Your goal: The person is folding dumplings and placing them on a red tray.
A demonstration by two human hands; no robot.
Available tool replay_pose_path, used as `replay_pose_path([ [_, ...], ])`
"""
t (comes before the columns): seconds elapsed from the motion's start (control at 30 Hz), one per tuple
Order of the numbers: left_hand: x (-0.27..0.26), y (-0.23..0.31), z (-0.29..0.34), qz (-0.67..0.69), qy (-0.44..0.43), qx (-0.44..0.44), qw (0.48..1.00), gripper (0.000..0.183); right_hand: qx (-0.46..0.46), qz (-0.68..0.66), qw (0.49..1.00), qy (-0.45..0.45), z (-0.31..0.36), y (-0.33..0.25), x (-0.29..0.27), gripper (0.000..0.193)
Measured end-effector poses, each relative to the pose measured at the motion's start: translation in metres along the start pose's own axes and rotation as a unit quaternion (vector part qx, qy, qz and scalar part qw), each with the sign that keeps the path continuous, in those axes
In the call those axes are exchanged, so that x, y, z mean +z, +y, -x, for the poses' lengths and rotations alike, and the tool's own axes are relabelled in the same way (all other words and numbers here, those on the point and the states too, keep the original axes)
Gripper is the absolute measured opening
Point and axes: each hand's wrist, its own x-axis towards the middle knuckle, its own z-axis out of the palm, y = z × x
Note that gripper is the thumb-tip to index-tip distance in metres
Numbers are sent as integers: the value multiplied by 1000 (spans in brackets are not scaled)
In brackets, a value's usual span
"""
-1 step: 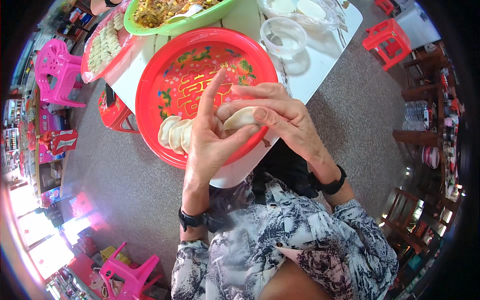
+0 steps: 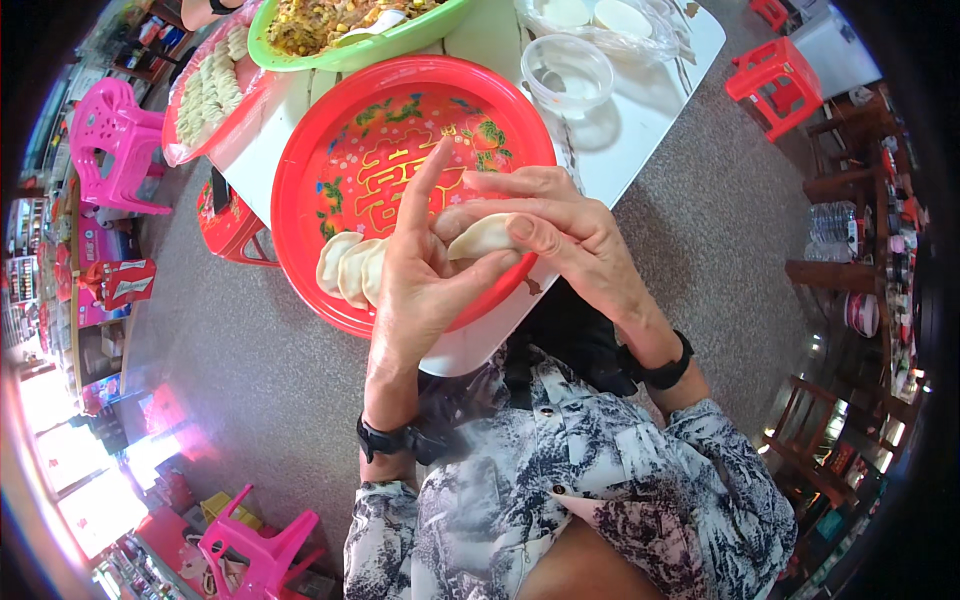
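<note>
A half-moon dumpling [image 2: 484, 236] is held between my two hands above the near right part of a red round tray [image 2: 290, 190]. My right hand [image 2: 575, 225] pinches its right end, the thumb lying on the dough edge. My left hand [image 2: 415, 275] cradles the other end, thumb along the underside and index finger pointing up and away. My curled left fingers are partly hidden. Finished dumplings [image 2: 352, 268] overlap in a row on the tray's near left side, just beside my left hand, which covers part of the row.
Beyond the tray stand a green bowl of filling [image 2: 300, 55] with a white spoon [image 2: 372, 28], and a clear plastic tub [image 2: 567, 75]. Bagged round wrappers [image 2: 620, 18] lie at the far right. Another tray of dumplings [image 2: 210, 95] is at left, near another person's hand [image 2: 200, 12].
</note>
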Motion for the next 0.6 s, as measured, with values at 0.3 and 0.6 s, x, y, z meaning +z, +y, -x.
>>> replay_pose_path([
  [0.3,-1,-4,-4,-5,-23,11,1000,92,-32,64,997,17,-7,-2,1,23],
  [0.6,-9,-8,3,16,-17,7,1000,89,-6,61,998,17,-11,-8,2,20],
])
